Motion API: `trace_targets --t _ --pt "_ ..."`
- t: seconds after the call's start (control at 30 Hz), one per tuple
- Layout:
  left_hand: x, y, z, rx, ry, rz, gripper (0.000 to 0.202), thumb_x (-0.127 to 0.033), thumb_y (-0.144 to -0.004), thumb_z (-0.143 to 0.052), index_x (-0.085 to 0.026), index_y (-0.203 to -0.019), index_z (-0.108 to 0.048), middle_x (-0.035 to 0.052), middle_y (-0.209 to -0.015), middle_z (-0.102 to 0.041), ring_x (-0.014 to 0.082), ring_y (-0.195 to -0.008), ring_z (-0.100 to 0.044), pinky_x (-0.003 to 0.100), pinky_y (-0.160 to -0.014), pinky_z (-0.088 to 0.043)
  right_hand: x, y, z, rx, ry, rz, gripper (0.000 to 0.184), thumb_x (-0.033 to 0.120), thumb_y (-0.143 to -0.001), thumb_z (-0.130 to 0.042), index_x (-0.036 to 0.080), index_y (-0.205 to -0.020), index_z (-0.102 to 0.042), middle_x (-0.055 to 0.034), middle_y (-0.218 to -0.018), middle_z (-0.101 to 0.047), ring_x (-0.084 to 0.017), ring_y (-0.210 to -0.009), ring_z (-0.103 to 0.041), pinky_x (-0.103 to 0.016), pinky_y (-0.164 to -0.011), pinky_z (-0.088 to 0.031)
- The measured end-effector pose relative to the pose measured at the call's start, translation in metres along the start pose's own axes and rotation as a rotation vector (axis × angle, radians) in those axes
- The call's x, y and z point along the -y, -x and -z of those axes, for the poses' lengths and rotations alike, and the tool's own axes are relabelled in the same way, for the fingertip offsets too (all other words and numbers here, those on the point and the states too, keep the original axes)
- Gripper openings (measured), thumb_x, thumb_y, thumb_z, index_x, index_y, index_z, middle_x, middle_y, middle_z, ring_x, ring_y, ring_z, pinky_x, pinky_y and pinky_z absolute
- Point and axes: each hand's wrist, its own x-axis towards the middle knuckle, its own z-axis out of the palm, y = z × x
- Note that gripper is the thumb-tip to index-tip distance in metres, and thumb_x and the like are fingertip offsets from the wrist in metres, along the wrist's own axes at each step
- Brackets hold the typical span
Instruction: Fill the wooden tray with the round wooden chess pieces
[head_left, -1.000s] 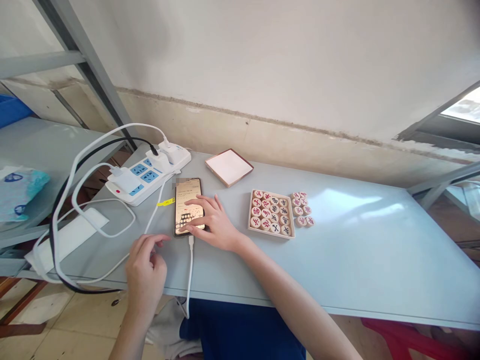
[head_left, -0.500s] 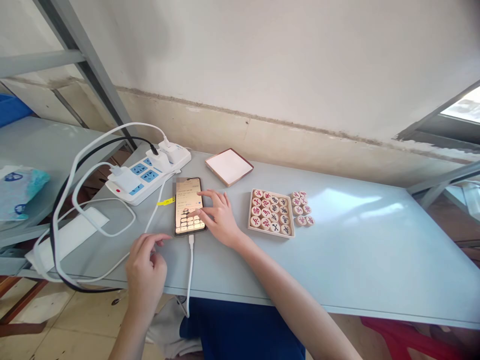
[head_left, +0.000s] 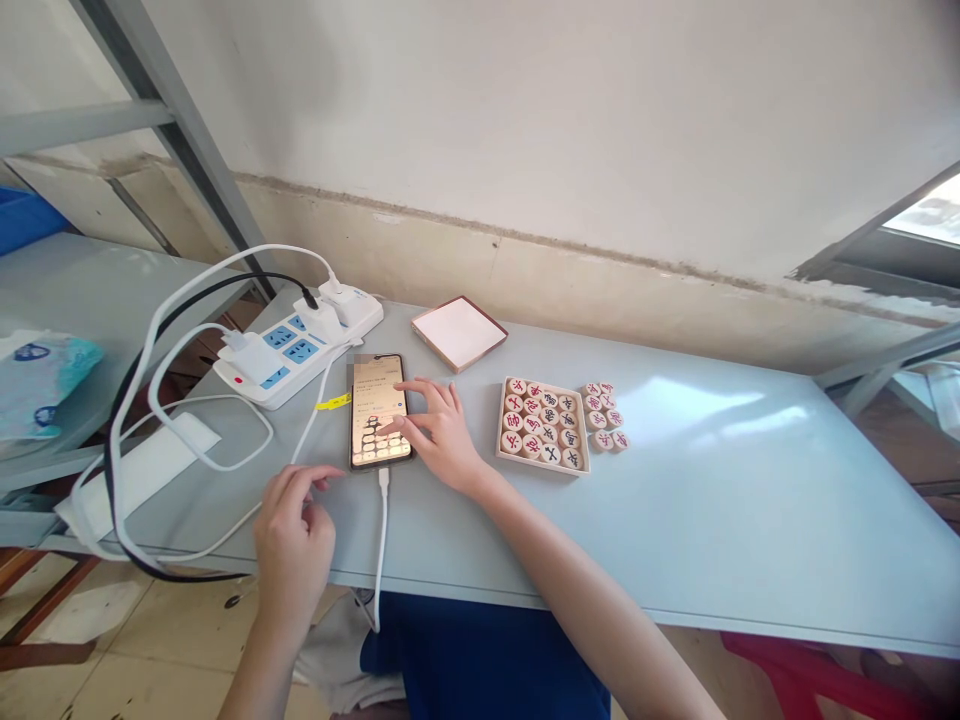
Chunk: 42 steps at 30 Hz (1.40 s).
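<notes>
A smartphone (head_left: 379, 415) with a lit screen and an on-screen keyboard lies face up on the blue-grey table. A white charging cable (head_left: 383, 530) runs from its lower end over the table's front edge. My right hand (head_left: 439, 432) reaches over the phone from the right, fingers spread, with fingertips at the screen; exact contact is hard to judge. Beside the phone's lower left corner rests my left hand (head_left: 296, 515), loosely bent and holding nothing. Right of my right hand sits an open box of Chinese chess pieces (head_left: 543, 472), with several loose red-marked chess pieces (head_left: 604, 417) alongside.
A box lid (head_left: 459, 333) lies near the wall. At left, a white power strip (head_left: 296, 350) carries several plugs, with looping white and black cables (head_left: 112, 440). A soft packet (head_left: 45, 385) lies on the adjoining surface. A red stool (head_left: 780, 665) stands below the table at right.
The view has shifted very slightly. Both hands keep nearly the same pose and place around the phone.
</notes>
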Motion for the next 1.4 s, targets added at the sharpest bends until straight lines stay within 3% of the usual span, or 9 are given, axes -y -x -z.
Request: trace_targets --t 0.37,0.63,0.87,1.13,1.3,1.4 --pt "-0.001 -0.001 0.000 -0.002 -0.008 -0.008 0.035 0.001 -0.066 -0.036 -0.019 -0.083 -0.059 0.0016 -0.077 -0.051 0.0150 -0.073 -0.048 0.026 -0.065 -0.039 -0.002 0.000 -0.003 0.015 0.008 -0.025 0.029 0.038 -0.093 -0.041 0.037 -0.094 -0.070 0.0038 -0.131 -0.045 -0.019 -0.130 -0.028 -0.047 -0.110 -0.004" --pt "0.000 -0.001 -0.001 -0.016 -0.010 -0.020 0.034 0.000 -0.065 -0.037 -0.019 -0.082 -0.059 0.0013 -0.076 -0.051 0.0152 -0.074 -0.049 0.026 -0.065 -0.039 -0.010 -0.005 0.010 0.003 -0.108 -0.087 0.042 0.024 -0.092 -0.039 0.031 -0.069 -0.073 0.0066 -0.125 -0.052 -0.018 -0.126 -0.033 -0.043 -0.112 0.000" --pt "0.000 0.000 -0.001 -0.011 -0.007 -0.025 0.035 0.001 -0.066 -0.037 -0.020 -0.083 -0.059 0.0009 -0.077 -0.051 0.0146 -0.072 -0.048 0.025 -0.064 -0.039 -0.016 -0.006 0.009 0.043 -0.105 -0.058 0.044 0.020 -0.090 -0.038 0.031 -0.066 -0.073 0.0094 -0.130 -0.049 -0.019 -0.129 -0.030 -0.048 -0.111 0.005" --pt "0.000 0.000 0.000 -0.017 -0.008 -0.030 0.033 0.001 -0.067 -0.037 -0.019 -0.083 -0.059 0.0009 -0.076 -0.051 0.0148 -0.073 -0.049 0.025 -0.063 -0.039 -0.007 -0.003 0.010 0.068 -0.078 -0.004 0.031 0.036 -0.093 -0.039 0.038 -0.095 -0.070 0.0044 -0.132 -0.045 -0.021 -0.132 -0.026 -0.051 -0.111 -0.001" --pt "0.000 -0.001 -0.001 -0.011 -0.010 -0.025 0.033 0.001 -0.068 -0.037 -0.019 -0.083 -0.059 0.0012 -0.077 -0.052 0.0151 -0.075 -0.049 0.025 -0.063 -0.040 -0.007 -0.001 0.007 0.123 -0.014 0.054 0.029 0.040 -0.092 -0.041 0.037 -0.092 -0.071 0.0037 -0.131 -0.046 -0.021 -0.132 -0.026 -0.053 -0.110 0.002" --pt "-0.001 -0.001 -0.001 -0.013 -0.013 -0.026 0.033 0.001 -0.068 -0.037 -0.019 -0.083 -0.059 0.0012 -0.077 -0.052 0.0150 -0.074 -0.049 0.025 -0.062 -0.039 -0.009 -0.002 0.006 0.075 -0.016 0.007 0.031 0.039 -0.093 -0.039 0.038 -0.093 -0.070 0.0038 -0.129 -0.048 -0.020 -0.130 -0.029 -0.054 -0.109 0.003"
